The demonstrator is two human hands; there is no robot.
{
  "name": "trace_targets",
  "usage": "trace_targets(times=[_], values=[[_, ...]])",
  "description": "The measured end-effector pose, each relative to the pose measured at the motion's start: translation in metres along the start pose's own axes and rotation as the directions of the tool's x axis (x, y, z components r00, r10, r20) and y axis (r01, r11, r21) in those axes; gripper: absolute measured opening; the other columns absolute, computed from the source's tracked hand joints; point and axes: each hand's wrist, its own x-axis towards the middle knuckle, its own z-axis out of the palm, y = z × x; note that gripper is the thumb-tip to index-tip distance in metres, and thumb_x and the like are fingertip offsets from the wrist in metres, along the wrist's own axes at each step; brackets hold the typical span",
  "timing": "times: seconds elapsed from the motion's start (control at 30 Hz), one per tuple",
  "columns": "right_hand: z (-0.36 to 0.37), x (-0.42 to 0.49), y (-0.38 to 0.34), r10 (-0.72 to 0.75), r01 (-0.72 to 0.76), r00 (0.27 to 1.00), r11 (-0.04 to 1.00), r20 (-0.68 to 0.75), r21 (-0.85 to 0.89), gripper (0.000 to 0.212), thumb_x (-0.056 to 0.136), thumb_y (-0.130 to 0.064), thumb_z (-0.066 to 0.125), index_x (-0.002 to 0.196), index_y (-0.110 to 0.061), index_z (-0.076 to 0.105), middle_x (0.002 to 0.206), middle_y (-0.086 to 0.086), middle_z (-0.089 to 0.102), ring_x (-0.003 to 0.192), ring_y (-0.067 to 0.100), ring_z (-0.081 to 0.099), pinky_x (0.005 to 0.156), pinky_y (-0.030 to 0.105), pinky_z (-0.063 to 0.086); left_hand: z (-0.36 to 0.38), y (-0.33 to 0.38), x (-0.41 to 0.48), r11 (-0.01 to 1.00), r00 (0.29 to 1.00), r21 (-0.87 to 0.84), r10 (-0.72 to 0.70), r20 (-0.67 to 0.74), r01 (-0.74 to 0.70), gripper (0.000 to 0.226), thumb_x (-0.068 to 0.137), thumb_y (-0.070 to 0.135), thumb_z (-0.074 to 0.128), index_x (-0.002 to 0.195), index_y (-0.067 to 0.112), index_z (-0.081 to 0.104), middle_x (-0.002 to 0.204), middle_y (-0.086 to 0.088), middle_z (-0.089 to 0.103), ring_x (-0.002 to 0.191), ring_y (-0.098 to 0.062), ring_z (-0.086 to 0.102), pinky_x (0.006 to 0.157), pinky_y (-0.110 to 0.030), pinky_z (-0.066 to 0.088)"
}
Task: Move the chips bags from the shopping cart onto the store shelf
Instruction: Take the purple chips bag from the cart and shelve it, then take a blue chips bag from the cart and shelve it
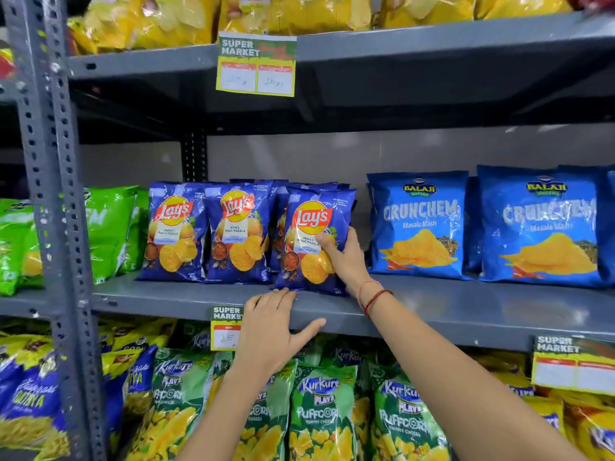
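Observation:
A dark blue Lay's chips bag [309,224] stands upright on the grey middle shelf [466,307], at the right end of a row of matching Lay's bags [206,231]. My right hand [346,257] grips this bag at its lower right side, thumb across the front. My left hand [269,331] rests on the shelf's front edge just below the bag, fingers spread, fingertips touching the bag's bottom corner. The shopping cart is out of view.
Light blue Balaji Crunchem bags [419,224] stand to the right, green bags [109,227] to the left. Yellow bags [299,11] fill the top shelf, Kurkure Puffcorn bags [319,407] the lower one. Price tags [256,64] hang from shelf edges. A perforated steel upright [56,194] stands at the left.

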Motion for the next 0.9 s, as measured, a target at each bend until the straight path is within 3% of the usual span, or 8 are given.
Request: trace_targets(times=[0.1, 0.27, 0.47, 0.57, 0.73, 0.9], values=[[-0.003, -0.004, 0.0, 0.025, -0.025, 1.0, 1.0, 0.017, 0.01, 0.075, 0.084, -0.042, 0.067, 0.144, -0.015, 0.032, 0.134, 0.005, 0.057, 0.119, 0.02, 0.056, 0.103, 0.038, 0.047, -0.001, 0.001, 0.0, 1.0, 1.0, 0.004, -0.005, 0.001, 0.005, 0.086, 0.079, 0.077, 0.016, 0.113, 0.014, 0.064, 0.113, -0.002, 0.069, 0.106, -0.017, 0.062, 0.092, -0.033, 0.042], [-0.028, -0.025, -0.016, -0.076, 0.07, 0.992, 0.995, -0.096, -0.067, 0.059, 0.087, -0.041, 0.063, 0.135, -0.015, 0.041, 0.107, 0.005, 0.061, 0.101, 0.02, 0.06, 0.09, 0.031, 0.049, -0.002, 0.0, 0.001, 0.999, 0.999, -0.022, 0.029, -0.017, -0.029, 0.094, 0.075, 0.08, 0.01, 0.123, 0.014, 0.057, 0.124, -0.002, 0.063, 0.116, -0.018, 0.055, 0.099, -0.035, 0.034], [-0.103, -0.075, -0.027, -0.149, 0.136, 0.973, 0.987, -0.177, -0.082, 0.044, 0.086, -0.032, 0.067, 0.123, -0.021, 0.048, 0.105, 0.006, 0.064, 0.096, 0.015, 0.061, 0.084, 0.021, 0.044, -0.006, 0.039, 0.005, 0.974, 0.981, -0.204, 0.063, -0.181, -0.1, 0.059, 0.083, 0.059, 0.04, 0.11, 0.012, 0.062, 0.112, -0.004, 0.066, 0.11, -0.02, 0.056, 0.091, -0.032, 0.036], [-0.153, -0.111, -0.029, -0.181, 0.167, 0.951, 0.983, -0.251, -0.074, 0.04, 0.085, -0.024, 0.069, 0.119, -0.022, 0.05, 0.097, 0.001, 0.064, 0.085, 0.001, 0.061, 0.077, 0.01, 0.044, -0.002, 0.087, 0.005, 0.925, 0.962, -0.322, 0.122, -0.245, -0.2, 0.043, 0.085, 0.046, 0.048, 0.104, 0.011, 0.063, 0.106, -0.005, 0.067, 0.103, -0.021, 0.057, 0.087, -0.029, 0.037], [-0.253, -0.187, -0.018, -0.188, 0.133, 0.889, 0.979, -0.417, -0.158, 0.03, 0.084, -0.021, 0.068, 0.109, -0.028, 0.053, 0.088, -0.009, 0.063, 0.083, 0.008, 0.061, 0.076, 0.017, 0.05, 0.024, 0.189, -0.012, 0.802, 0.927, -0.496, 0.182, -0.328, -0.332, 0.029, 0.085, 0.029, 0.055, 0.098, 0.006, 0.066, 0.1, -0.01, 0.069, 0.098, -0.02, 0.057, 0.088, -0.029, 0.043], [-0.359, -0.274, 0.016, -0.111, -0.068, 0.821, 0.955, -0.56, -0.289, 0.025, 0.084, -0.022, 0.066, 0.107, -0.021, 0.057, 0.087, -0.005, 0.064, 0.082, 0.01, 0.061, 0.077, 0.03, 0.051, 0.061, 0.297, -0.051, 0.618, 0.888, -0.638, 0.322, -0.327, -0.459, 0.021, 0.084, 0.021, 0.057, 0.092, 0.004, 0.068, 0.091, -0.011, 0.07, 0.091, -0.017, 0.055, 0.086, -0.027, 0.042]])
